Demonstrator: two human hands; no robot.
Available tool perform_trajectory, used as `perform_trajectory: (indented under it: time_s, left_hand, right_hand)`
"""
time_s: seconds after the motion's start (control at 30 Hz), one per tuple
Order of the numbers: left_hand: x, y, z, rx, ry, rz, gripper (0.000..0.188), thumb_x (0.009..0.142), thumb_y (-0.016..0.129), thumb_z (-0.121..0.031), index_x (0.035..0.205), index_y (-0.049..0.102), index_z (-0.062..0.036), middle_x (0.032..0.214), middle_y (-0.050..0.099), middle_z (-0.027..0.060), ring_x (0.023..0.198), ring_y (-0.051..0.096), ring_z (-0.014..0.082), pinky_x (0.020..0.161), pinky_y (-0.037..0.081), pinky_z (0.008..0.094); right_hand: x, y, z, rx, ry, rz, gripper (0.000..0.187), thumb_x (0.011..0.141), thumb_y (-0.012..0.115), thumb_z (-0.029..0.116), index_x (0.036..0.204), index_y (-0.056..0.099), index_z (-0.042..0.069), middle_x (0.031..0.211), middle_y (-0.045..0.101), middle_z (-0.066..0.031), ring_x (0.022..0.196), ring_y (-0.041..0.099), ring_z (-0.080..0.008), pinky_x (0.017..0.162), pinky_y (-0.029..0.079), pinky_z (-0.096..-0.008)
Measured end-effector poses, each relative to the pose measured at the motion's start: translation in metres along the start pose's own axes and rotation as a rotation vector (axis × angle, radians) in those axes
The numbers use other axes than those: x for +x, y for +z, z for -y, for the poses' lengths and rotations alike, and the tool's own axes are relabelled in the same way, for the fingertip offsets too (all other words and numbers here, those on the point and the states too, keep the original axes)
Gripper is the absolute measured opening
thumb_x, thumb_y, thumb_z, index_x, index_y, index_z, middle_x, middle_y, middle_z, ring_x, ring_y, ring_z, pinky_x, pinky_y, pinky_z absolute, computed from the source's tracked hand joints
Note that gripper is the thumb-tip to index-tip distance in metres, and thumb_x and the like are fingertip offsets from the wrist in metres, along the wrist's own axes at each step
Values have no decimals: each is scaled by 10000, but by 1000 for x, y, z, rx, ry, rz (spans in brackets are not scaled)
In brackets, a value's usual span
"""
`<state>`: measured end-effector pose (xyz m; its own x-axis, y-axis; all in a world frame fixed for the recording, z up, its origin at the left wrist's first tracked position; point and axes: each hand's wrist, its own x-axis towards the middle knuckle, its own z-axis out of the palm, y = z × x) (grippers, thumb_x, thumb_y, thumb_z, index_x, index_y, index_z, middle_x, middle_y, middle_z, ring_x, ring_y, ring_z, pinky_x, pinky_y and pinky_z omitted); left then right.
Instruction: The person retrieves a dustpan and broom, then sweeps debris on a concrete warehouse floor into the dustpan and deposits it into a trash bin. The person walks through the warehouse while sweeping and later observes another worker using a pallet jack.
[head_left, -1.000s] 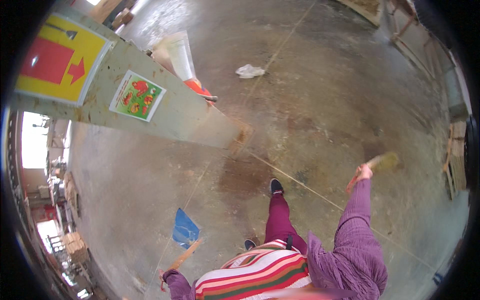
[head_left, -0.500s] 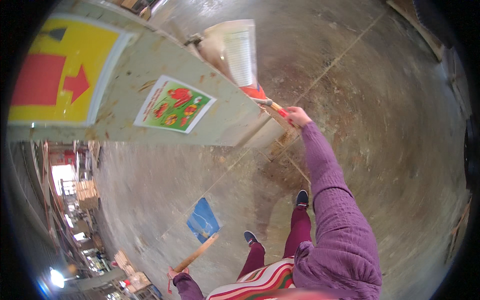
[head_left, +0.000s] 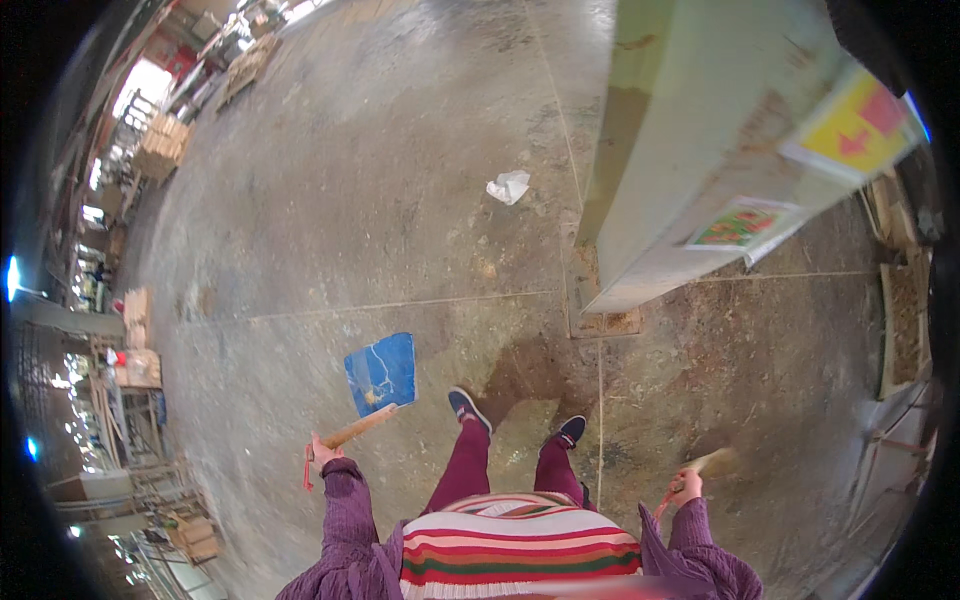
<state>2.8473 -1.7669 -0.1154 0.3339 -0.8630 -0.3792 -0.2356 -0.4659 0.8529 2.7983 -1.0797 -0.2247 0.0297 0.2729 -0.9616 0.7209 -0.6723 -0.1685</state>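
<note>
Your left grip [head_left: 324, 454] is closed around the end of a wooden handle [head_left: 360, 426], with a red cord [head_left: 307, 470] hanging beside it. Your right grip [head_left: 687, 487] is closed on a short brush [head_left: 714, 462], whose pale end points forward and to the right of that grip; it is blurred, so I cannot tell how its bristles are. A second red cord [head_left: 664, 500] hangs just to the left of this grip. Ahead of your left grip and somewhat to its right, at the other end of the handle, is the blue pan [head_left: 384, 368], marked with pale lines; I cannot tell if it touches the floor [head_left: 300, 250]. I judge the pan to be light and stiff, the wood dry and not slippery. Because you hold it far from the pan, the front would probably feel heavy and want to tip; a hold a little farther along the handle should be steadier. The brush is probably light too, best held by its handle. Farther ahead, between both grips, a pale column [head_left: 690, 200] stands, nearer to the right one. Beyond them, a crumpled white scrap [head_left: 508, 187] lies; it looks soft and very light, easy to pinch anywhere.
</note>
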Motion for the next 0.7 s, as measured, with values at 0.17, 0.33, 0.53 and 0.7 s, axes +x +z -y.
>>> perform_trajectory:
  time_s: [0.17,0.33,0.53,0.7]
  left_hand:
    - [77,27,24,126,-124,-14,519,690,656,-432,994,502,-41,943,520,85,807,515,207,674,439,326]
    - [135,30,34,-50,-5,-140,363,714,688,-279,955,518,-67,919,530,66,770,509,178,643,429,359]
    - [175,56,19,-44,-65,51,431,713,676,-348,1030,467,-143,1000,501,51,881,490,207,725,399,349]
    - [193,53,-16,-82,-22,-140,407,723,663,-362,970,503,-81,942,517,71,916,488,199,801,372,352]
  right_hand:
    - [-54,170,-89,-224,34,583,66,779,488,114,732,446,95,574,433,0,470,441,-127,398,350,-249]
    - [-65,443,-168,-180,76,1039,141,813,497,161,727,416,83,567,411,10,462,418,-106,410,333,-222]
    - [-86,721,-126,-94,212,1123,113,790,496,78,882,445,36,640,478,-44,473,454,-114,399,374,-231]
    - [-105,716,-97,-498,-382,1125,421,745,508,11,1153,412,51,693,514,-55,468,480,-117,356,368,-236]
